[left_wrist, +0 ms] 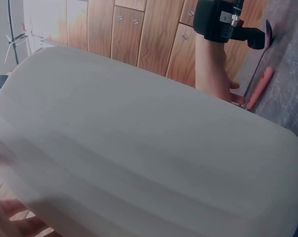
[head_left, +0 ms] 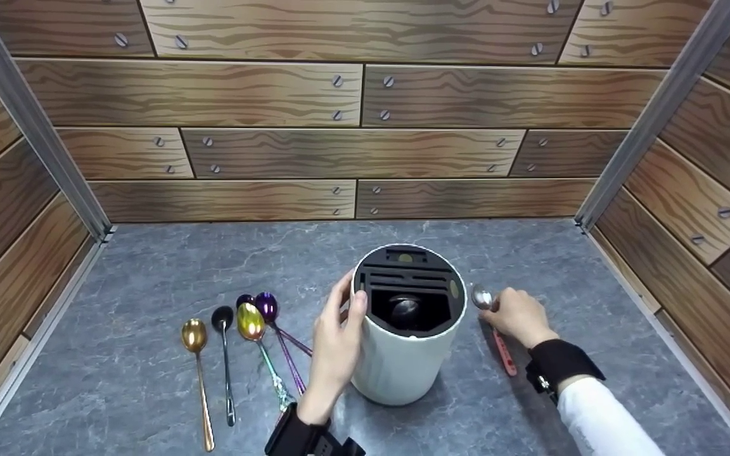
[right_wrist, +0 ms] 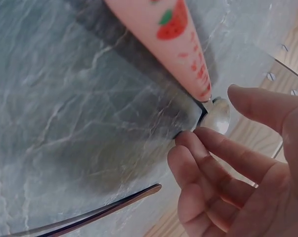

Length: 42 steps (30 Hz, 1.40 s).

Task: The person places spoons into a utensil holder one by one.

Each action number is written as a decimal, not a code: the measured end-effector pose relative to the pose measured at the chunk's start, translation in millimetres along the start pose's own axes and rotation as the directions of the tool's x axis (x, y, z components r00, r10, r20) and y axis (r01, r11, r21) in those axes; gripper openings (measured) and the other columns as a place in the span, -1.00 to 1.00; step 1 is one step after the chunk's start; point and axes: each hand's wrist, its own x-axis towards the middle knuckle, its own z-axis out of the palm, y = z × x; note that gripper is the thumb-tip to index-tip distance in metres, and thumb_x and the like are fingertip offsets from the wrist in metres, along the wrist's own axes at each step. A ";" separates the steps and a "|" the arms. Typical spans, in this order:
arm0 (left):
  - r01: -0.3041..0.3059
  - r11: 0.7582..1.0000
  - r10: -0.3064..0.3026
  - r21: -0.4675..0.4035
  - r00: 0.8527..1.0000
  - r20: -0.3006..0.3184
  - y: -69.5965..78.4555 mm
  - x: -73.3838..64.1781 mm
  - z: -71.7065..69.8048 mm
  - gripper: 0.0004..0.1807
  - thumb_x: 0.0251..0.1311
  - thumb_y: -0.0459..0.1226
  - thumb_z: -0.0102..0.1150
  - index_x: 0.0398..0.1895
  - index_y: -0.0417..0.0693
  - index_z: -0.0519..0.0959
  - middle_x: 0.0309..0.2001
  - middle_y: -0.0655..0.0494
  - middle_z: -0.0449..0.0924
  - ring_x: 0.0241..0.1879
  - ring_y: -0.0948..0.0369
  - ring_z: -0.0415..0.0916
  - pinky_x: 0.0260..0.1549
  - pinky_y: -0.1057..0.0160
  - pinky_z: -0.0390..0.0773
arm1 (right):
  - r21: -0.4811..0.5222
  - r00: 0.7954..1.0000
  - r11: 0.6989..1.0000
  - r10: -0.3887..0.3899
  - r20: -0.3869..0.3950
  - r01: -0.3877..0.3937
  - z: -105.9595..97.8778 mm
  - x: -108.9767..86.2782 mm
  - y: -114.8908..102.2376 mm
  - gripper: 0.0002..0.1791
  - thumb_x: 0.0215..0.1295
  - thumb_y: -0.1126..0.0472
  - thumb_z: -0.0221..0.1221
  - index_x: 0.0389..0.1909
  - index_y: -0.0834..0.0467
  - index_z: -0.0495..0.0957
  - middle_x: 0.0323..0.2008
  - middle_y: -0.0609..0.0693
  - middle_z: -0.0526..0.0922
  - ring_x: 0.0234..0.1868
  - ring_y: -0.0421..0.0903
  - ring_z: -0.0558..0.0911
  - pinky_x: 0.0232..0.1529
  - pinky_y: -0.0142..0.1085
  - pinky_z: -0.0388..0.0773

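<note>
My left hand (head_left: 338, 342) holds a white cylindrical utensil holder (head_left: 397, 370) by its left side, thumb at the front near the rim. Its black slotted insert (head_left: 406, 263) faces up, with a dark spoon (head_left: 405, 308) standing in the large compartment. To the right, my right hand (head_left: 522, 315) is at the neck of a spoon with a pink strawberry-print handle (head_left: 504, 353) lying on the surface. In the right wrist view, thumb and fingertips stand apart on either side of the spoon's silver bowl (right_wrist: 219, 117).
Left of the holder lie a gold spoon (head_left: 194, 335), a black spoon (head_left: 222, 318), a yellow-green spoon (head_left: 251, 322) and a purple spoon (head_left: 267, 306). Another slim dark handle (right_wrist: 114, 205) shows in the right wrist view. Wood-print walls (head_left: 263, 152) surround the grey marbled surface (head_left: 162, 266).
</note>
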 end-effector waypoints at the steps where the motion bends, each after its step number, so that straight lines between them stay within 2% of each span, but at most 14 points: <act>1: 0.003 1.000 -0.003 0.000 1.000 0.000 0.0 -0.4 -0.1 -0.52 0.59 -0.17 0.04 0.47 -0.13 0.46 0.38 -0.15 0.59 0.43 -0.10 0.51 0.39 -0.13 0.58 | -0.010 1.000 1.000 0.003 -0.005 -0.003 0.7 -0.1 -1.3 -0.67 0.19 0.00 0.43 -0.57 0.17 0.69 -0.36 0.28 0.78 -0.33 0.22 0.74 -0.34 0.14 0.63; 6: 0.004 1.000 -0.004 -0.007 1.000 0.000 -1.0 -1.0 0.2 -0.51 0.59 -0.17 0.05 0.47 -0.14 0.46 0.37 -0.16 0.60 0.42 -0.11 0.51 0.39 -0.14 0.57 | -0.054 0.999 0.999 -0.001 -0.038 -0.001 3.1 -1.0 -6.5 -0.62 0.15 0.05 0.45 -0.57 0.23 0.56 -0.35 0.39 0.74 -0.29 0.39 0.74 -0.30 0.24 0.65; 10: -0.015 1.000 0.015 -0.003 1.000 0.000 -2.0 -1.3 -0.1 -0.52 0.59 -0.18 0.04 0.46 -0.16 0.46 0.37 -0.17 0.60 0.42 -0.12 0.51 0.38 -0.16 0.58 | -0.084 0.997 0.996 -0.019 -0.071 0.013 6.9 0.1 -8.1 -0.64 0.14 0.12 0.46 -0.48 0.34 0.59 -0.33 0.46 0.73 -0.28 0.44 0.74 -0.31 0.26 0.67; 15: 0.003 1.000 -0.003 -0.001 1.000 0.001 -2.1 -1.5 -0.2 -0.52 0.59 -0.17 0.04 0.47 -0.13 0.46 0.37 -0.13 0.61 0.43 -0.09 0.51 0.39 -0.16 0.57 | -0.105 0.993 0.994 -0.036 -0.108 0.025 10.6 1.6 -9.2 -0.65 0.12 0.18 0.45 -0.41 0.42 0.60 -0.31 0.51 0.71 -0.28 0.47 0.73 -0.32 0.29 0.67; 19: 0.004 1.000 -0.004 -0.002 1.000 0.005 -2.0 -2.3 -0.5 -0.51 0.59 -0.16 0.03 0.47 -0.14 0.46 0.37 -0.15 0.61 0.43 -0.09 0.51 0.39 -0.14 0.57 | -0.099 0.993 0.995 -0.025 -0.117 0.013 13.6 3.1 -7.4 -0.71 0.06 0.23 0.39 -0.41 0.42 0.61 -0.30 0.52 0.72 -0.26 0.49 0.72 -0.32 0.30 0.67; 21: -0.002 1.000 0.002 -0.002 1.000 0.007 -2.4 -2.8 -0.6 -0.51 0.60 -0.16 0.03 0.47 -0.16 0.46 0.37 -0.17 0.61 0.43 -0.10 0.51 0.39 -0.14 0.57 | -0.096 0.992 0.995 -0.021 -0.125 0.009 19.2 7.6 -0.2 -0.79 0.00 0.24 0.35 -0.50 0.33 0.61 -0.33 0.49 0.73 -0.27 0.49 0.72 -0.34 0.28 0.66; 26: 0.003 1.000 -0.003 0.003 1.000 0.007 -2.8 -2.7 -0.5 -0.51 0.60 -0.16 0.03 0.47 -0.14 0.46 0.36 -0.16 0.61 0.42 -0.10 0.52 0.39 -0.13 0.58 | -0.047 0.998 0.999 0.009 -0.056 -0.012 22.1 13.2 11.3 -0.81 -0.05 0.20 0.31 -0.71 0.09 0.50 -0.46 0.24 0.72 -0.36 0.34 0.70 -0.42 0.13 0.60; 31: 0.011 1.000 -0.011 0.006 1.000 0.003 -1.3 -1.1 -0.3 -0.51 0.59 -0.15 0.05 0.47 -0.11 0.46 0.36 -0.13 0.62 0.42 -0.08 0.53 0.39 -0.13 0.57 | 0.016 0.999 0.999 0.031 0.023 -0.032 0.2 -1.1 -2.2 -0.88 0.03 0.19 0.29 -0.61 0.08 0.59 -0.46 0.12 0.70 -0.37 0.13 0.68 -0.38 0.03 0.57; 35: 0.010 1.000 -0.010 0.007 1.000 0.005 -0.9 -1.3 -0.2 -0.50 0.58 -0.15 0.05 0.47 -0.12 0.46 0.35 -0.13 0.62 0.41 -0.09 0.53 0.39 -0.14 0.57 | 0.061 0.999 0.997 0.040 0.036 -0.042 -10.7 -9.4 -8.1 -0.88 0.11 0.20 0.24 -0.58 0.07 0.61 -0.50 0.02 0.68 -0.40 0.02 0.65 -0.39 -0.10 0.51; 38: 0.009 1.000 -0.009 0.010 1.000 0.008 -0.5 -1.4 -0.3 -0.50 0.58 -0.15 0.05 0.47 -0.12 0.46 0.36 -0.13 0.62 0.41 -0.08 0.53 0.39 -0.14 0.57 | 0.130 0.999 0.991 0.034 0.019 -0.037 -16.1 -14.8 -10.6 -0.86 0.20 0.20 0.23 -0.52 0.08 0.66 -0.55 -0.06 0.69 -0.48 -0.10 0.63 -0.39 -0.19 0.48; 42: 0.011 1.000 -0.011 0.012 1.000 0.008 0.2 -0.2 -0.8 -0.51 0.58 -0.15 0.04 0.48 -0.10 0.46 0.38 -0.12 0.60 0.42 -0.07 0.52 0.39 -0.14 0.57 | 0.226 0.996 0.974 -0.010 -0.084 0.029 -23.6 -24.3 -17.0 -0.86 0.26 0.16 0.30 -0.37 0.14 0.74 -0.48 0.00 0.78 -0.48 -0.19 0.64 -0.34 -0.21 0.53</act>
